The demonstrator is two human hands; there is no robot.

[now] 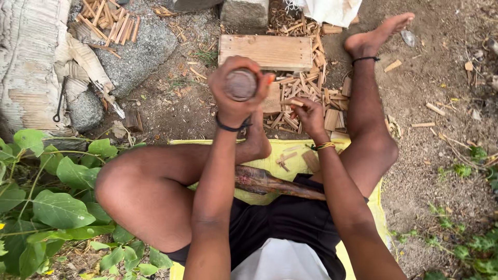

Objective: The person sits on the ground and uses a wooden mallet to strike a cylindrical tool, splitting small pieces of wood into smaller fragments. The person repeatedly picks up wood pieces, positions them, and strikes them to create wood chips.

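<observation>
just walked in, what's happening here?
A person sits on a yellow mat on bare ground, legs spread. The left hand grips a round wooden handle, seen end-on. The right hand pinches a small wood strip over a pile of split wood pieces beside a flat wooden block.

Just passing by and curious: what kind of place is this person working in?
Likely an outdoor woodworking spot on bare ground. Small cut sticks lie heaped by a wooden block, with rocks and leafy plants around a yellow mat.
</observation>
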